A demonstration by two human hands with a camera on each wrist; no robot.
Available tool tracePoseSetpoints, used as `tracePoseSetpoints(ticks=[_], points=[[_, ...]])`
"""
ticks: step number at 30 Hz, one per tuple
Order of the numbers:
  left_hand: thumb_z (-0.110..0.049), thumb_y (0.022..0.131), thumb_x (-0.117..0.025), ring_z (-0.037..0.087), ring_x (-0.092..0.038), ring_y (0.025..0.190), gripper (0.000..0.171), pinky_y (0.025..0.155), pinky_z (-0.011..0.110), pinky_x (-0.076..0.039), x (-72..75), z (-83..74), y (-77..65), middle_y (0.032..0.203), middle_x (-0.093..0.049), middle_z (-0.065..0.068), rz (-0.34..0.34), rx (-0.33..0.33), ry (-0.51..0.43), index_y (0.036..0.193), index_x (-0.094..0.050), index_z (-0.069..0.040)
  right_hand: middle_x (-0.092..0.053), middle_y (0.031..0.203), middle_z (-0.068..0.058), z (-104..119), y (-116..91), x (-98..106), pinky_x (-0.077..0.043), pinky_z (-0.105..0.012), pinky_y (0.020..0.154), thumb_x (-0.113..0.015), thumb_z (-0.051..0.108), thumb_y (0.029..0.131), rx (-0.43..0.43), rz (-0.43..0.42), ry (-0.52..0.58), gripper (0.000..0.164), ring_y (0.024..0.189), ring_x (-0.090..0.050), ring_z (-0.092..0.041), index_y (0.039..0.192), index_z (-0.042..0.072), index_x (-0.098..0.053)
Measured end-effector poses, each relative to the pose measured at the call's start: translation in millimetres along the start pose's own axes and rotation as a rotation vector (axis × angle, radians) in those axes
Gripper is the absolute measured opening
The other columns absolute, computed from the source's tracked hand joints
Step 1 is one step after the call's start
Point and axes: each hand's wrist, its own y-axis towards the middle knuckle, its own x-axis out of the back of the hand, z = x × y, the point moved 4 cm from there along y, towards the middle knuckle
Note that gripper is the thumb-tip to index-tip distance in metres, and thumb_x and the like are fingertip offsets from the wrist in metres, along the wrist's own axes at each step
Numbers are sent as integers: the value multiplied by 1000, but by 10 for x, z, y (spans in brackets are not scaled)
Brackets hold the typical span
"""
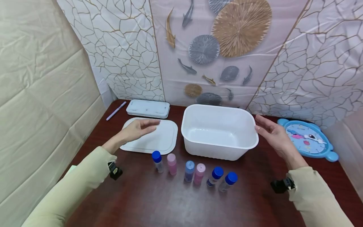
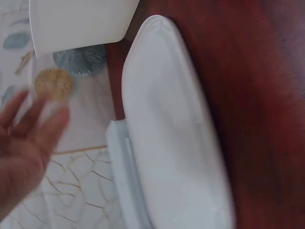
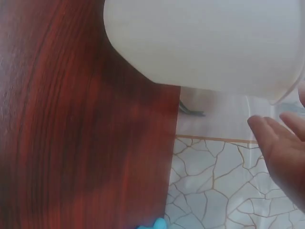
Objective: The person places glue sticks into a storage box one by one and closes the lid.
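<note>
A white plastic tub (image 1: 213,152), open at the top with nothing inside it, stands at the back middle of the table. At its right end is my right hand (image 1: 273,138), thumb and fingers spread right by the rim; the right wrist view shows the fingers beside the tub wall (image 3: 205,52), not gripping it. My left hand (image 1: 136,130) hovers over a flat white lid (image 1: 158,138) left of the tub, fingers extended and holding nothing. In front of the tub, small capped bottles stand in a loose row, among them a pink one (image 1: 171,164) and a blue-capped clear one (image 1: 227,182).
Behind the lid lies a pale flat case (image 1: 148,108), with a lilac pen (image 1: 116,111) to its left. A blue cartoon clock (image 1: 307,138) rests at the far right. Patterned cloth (image 1: 204,78) hangs directly behind the table.
</note>
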Motion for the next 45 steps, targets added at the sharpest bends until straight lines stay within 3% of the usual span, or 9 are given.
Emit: tracePoseSetpoints(ticks=[1,5,10,14,19,27,34,39,45], points=[[-27,97,-53,27,-51,123,43,98,36,-46,-26,19,-27,135,-53,14,49,-14,-79,134,-51,-6,-28,150,-24,2,4,-8,-39,-1,79,-50,33,97,-12,8,9,64,132,-36,-34,148,4,-23],[-10,96,-52,27,-52,122,38,100,32,-44,-126,69,-146,131,-51,27,242,-77,-302,130,-50,6,-27,149,-25,-1,1,-18,-42,-3,79,-51,33,97,-31,22,21,64,129,-41,-30,148,4,-23],[-18,90,-64,20,-55,118,49,99,34,-46,-243,74,-208,127,-55,22,363,-76,-398,128,-48,9,-28,147,-30,-33,-23,19,-43,-3,77,-51,26,97,-7,5,76,61,105,-48,10,146,-1,-25],[-22,86,-70,22,-57,116,56,94,34,-49,-344,52,-202,122,-60,12,417,-67,-441,125,-48,11,-26,146,-32,-58,-35,55,-43,-3,77,-51,22,98,2,-5,114,60,98,-45,19,146,-3,-25],[-22,82,-74,20,-60,110,57,90,31,-52,-423,38,-207,113,-62,4,438,-71,-462,121,-48,12,-25,146,-32,-63,-27,56,-43,-3,78,-50,23,98,-12,1,123,60,99,-46,18,146,-2,-24],[-13,82,-73,14,-61,91,45,80,27,-54,-504,34,-196,109,-62,14,429,-96,-427,117,-54,8,-26,146,-31,-70,-20,37,-44,-3,78,-50,24,98,-20,13,132,61,101,-46,16,146,-2,-23],[-11,83,-72,14,-61,92,37,78,25,-53,-504,54,-213,99,-66,-1,375,-97,-390,111,-56,8,-27,147,-29,-65,-7,6,-43,-3,78,-50,26,98,-24,18,119,61,101,-45,16,147,0,-24],[-11,85,-70,14,-61,93,34,81,25,-52,-307,-78,-173,99,-67,-1,332,-130,-393,110,-58,7,-26,148,-29,-32,13,-37,-44,-4,78,-50,28,98,-24,43,127,62,102,-46,16,147,1,-24],[-11,84,-70,14,-61,94,26,84,30,-51,131,-503,31,102,-67,0,289,-99,-348,109,-61,-8,-27,148,-27,-17,34,-65,-44,-4,79,-50,27,98,-31,61,132,62,103,-46,13,148,2,-23]])
